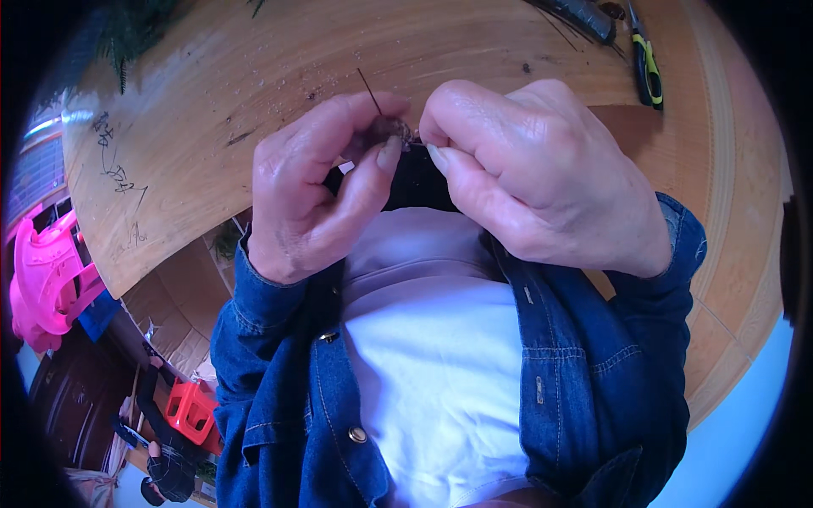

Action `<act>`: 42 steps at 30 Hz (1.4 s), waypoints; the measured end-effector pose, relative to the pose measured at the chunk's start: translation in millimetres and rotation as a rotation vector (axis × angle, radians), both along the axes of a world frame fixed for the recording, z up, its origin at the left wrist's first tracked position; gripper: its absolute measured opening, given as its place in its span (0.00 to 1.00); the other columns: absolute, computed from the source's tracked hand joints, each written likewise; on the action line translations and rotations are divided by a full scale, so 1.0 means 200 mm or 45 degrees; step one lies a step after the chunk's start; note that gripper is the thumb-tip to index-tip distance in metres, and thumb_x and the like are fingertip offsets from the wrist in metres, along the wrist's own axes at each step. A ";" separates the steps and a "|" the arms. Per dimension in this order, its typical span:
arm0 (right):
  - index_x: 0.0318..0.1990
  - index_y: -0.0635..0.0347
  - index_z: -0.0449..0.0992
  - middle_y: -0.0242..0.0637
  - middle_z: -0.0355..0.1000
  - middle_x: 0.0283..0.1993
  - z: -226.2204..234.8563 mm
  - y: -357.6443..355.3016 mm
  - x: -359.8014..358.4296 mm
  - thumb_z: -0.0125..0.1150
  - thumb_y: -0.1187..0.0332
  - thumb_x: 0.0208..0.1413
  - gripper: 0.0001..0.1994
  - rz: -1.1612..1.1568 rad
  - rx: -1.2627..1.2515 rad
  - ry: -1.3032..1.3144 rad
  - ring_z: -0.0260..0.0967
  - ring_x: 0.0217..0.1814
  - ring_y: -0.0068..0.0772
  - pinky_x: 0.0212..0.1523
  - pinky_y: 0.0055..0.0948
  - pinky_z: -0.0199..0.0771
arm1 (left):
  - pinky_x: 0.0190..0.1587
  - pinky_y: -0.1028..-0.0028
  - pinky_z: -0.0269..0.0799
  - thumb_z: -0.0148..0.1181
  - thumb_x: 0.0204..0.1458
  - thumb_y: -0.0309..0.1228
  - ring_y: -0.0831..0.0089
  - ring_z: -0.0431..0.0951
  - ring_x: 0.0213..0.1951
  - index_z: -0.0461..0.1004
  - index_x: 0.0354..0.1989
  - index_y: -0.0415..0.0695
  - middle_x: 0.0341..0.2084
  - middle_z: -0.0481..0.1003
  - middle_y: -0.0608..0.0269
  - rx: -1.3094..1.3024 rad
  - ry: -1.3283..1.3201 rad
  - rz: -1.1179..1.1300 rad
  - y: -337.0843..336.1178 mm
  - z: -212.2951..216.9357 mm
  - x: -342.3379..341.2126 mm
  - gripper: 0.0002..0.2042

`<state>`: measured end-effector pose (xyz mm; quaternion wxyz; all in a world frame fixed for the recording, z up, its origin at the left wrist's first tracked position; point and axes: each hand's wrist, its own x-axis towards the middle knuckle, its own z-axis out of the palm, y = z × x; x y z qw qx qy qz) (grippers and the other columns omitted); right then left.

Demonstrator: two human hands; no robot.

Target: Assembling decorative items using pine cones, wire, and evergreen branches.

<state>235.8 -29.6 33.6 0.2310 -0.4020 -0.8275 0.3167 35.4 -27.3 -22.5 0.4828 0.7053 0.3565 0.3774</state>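
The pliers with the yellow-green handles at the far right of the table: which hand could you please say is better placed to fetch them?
Probably the right hand: the pliers lie just beyond it on the wooden table, while the left hand pinches the small dark piece and would have to cross over.

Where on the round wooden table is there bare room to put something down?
The round wooden table is bare between the green foliage and the hands. The far right is crowded by the yellow-handled cutters and dark stems.
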 end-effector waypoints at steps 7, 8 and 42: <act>0.30 0.65 0.68 0.44 0.62 0.16 0.00 0.00 -0.01 0.54 0.79 0.47 0.03 -0.011 -0.029 0.018 0.65 0.18 0.46 0.20 0.36 0.61 | 0.33 0.79 0.71 0.56 0.50 0.20 0.78 0.75 0.29 0.71 0.41 0.34 0.28 0.74 0.60 0.000 -0.076 0.147 -0.03 0.00 0.05 0.10; 0.30 0.64 0.68 0.42 0.63 0.16 0.00 0.01 -0.01 0.54 0.78 0.49 0.02 0.003 -0.062 0.019 0.65 0.18 0.42 0.20 0.35 0.61 | 0.33 0.79 0.71 0.56 0.51 0.20 0.78 0.75 0.30 0.71 0.41 0.33 0.28 0.74 0.60 -0.005 -0.062 0.123 -0.03 0.00 0.04 0.09; 0.30 0.64 0.66 0.27 0.62 0.22 -0.06 0.09 -0.10 0.53 0.73 0.57 0.06 -0.173 -0.824 0.706 0.55 0.23 0.15 0.21 0.20 0.58 | 0.36 0.80 0.71 0.51 0.56 0.27 0.78 0.75 0.31 0.73 0.44 0.32 0.31 0.77 0.57 -0.833 -0.514 0.065 -0.09 0.06 0.02 0.12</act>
